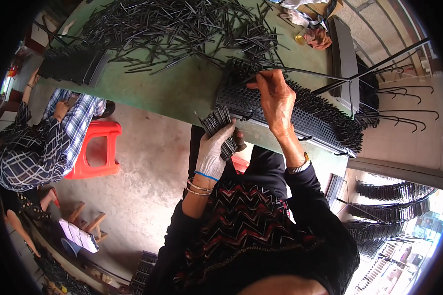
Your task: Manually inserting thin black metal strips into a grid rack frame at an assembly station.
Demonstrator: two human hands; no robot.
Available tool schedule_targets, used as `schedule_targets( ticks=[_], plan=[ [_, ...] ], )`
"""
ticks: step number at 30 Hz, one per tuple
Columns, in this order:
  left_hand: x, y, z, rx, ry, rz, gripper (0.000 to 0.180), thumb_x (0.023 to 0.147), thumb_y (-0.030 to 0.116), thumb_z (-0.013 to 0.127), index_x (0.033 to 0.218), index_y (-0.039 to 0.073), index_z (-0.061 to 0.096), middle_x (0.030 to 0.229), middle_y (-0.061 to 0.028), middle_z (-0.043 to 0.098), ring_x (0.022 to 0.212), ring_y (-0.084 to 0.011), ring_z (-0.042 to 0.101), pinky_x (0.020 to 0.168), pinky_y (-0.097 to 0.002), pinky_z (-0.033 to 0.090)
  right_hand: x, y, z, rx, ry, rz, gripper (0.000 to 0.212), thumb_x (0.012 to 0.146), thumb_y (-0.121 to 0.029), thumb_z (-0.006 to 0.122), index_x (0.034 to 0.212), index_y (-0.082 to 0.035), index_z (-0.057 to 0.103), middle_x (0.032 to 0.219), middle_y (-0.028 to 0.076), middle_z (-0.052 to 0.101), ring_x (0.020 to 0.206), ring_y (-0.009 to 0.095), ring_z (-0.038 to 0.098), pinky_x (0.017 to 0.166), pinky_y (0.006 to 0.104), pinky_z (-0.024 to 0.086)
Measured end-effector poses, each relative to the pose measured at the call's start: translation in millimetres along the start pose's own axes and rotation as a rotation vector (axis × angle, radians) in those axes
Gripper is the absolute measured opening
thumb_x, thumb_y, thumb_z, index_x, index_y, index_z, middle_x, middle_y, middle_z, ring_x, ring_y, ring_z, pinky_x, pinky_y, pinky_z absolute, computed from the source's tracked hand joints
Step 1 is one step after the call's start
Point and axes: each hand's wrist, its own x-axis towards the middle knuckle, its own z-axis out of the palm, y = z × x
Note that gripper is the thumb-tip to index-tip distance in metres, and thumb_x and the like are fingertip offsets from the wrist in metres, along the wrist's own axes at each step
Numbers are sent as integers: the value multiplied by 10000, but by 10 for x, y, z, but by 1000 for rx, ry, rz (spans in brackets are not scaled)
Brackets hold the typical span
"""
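Observation:
My left hand, in a white glove, is closed round a bundle of thin black rods in front of the table edge. To its right stands a long black rack with a perforated front and many dark rod ends sticking up along it. Over the left part of this rack is my bare right hand, thumb and forefinger pinched together. Whatever those fingertips hold is too small to make out. Beyond the rack, a large loose heap of black rods covers the far part of the green table.
A second dark rack stands at the table's left end. Dark metal bars with hooks project at the right. A red stool and a person in a checked garment are at the left. Crumpled cloth lies at the back.

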Motion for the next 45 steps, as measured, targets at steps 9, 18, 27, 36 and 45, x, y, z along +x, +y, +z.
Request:
schedule_targets(
  ticks=[9,18,27,36,45],
  plan=[
    [-19,-42,27,-42,12,4,129,905,80,653,991,-17,654,768,-97,646,638,-182,624,570,-324,514,17,122,-47,-51,-35,-54,62,928,-7,598,981,26,596,803,58,680,762,92,685,615,195,486],
    [-30,-88,17,10,-9,38,127,901,94,656,943,-24,635,771,-115,658,631,-195,639,572,-325,533,45,193,50,-497,-26,-467,155,774,-93,760,921,-86,712,914,54,594,787,234,622,684,319,507],
    [-81,-97,18,50,-6,38,150,900,102,655,971,-30,651,789,-116,672,623,-196,654,575,-311,546,-240,-158,-208,68,-345,140,217,907,-180,684,1047,-14,675,823,12,633,747,97,580,669,252,472],
    [-153,-111,173,121,2,42,189,902,100,647,1046,-24,651,864,-114,688,698,-194,688,598,-291,581,-316,-108,-301,401,-638,454,139,918,-70,632,1005,37,635,751,26,619,623,71,552,582,246,482],
    [-121,-93,125,215,-37,24,204,884,72,662,1046,-51,654,878,-127,696,732,-205,697,580,-286,584,-313,-45,-322,404,-627,428,94,917,-70,647,914,18,616,685,24,605,601,87,595,559,246,497]
  ],
)
